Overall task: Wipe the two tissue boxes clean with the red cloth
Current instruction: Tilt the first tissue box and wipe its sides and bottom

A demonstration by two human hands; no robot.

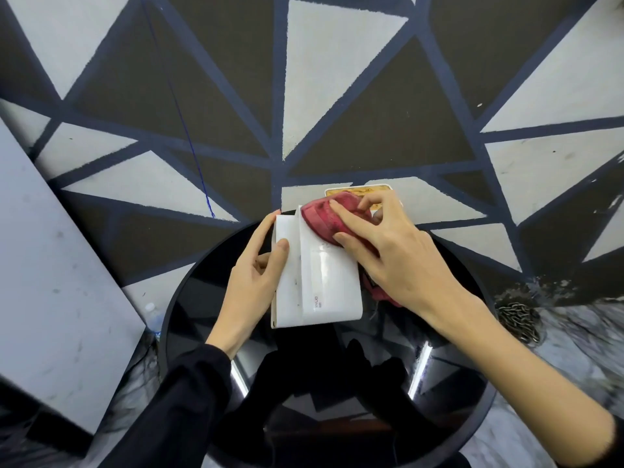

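A white tissue box [324, 285] lies on the round black glossy table [189, 319]. My left hand [256, 268] grips its left side, thumb on top and fingers along the edge. My right hand [385, 244] presses the red cloth [324, 214] onto the far end of the box top, fingers curled over it; part of the cloth hangs out under my palm at the right. A second tissue box [358, 190] with a yellowish top shows just behind the cloth, mostly hidden by my right hand.
Behind the table the wall [337, 96] is painted in grey, dark and blue triangles. A pale slab [50, 265] leans at the left, with a plastic bottle [153, 319] beside it. A metal chain [520, 319] lies on the floor at the right.
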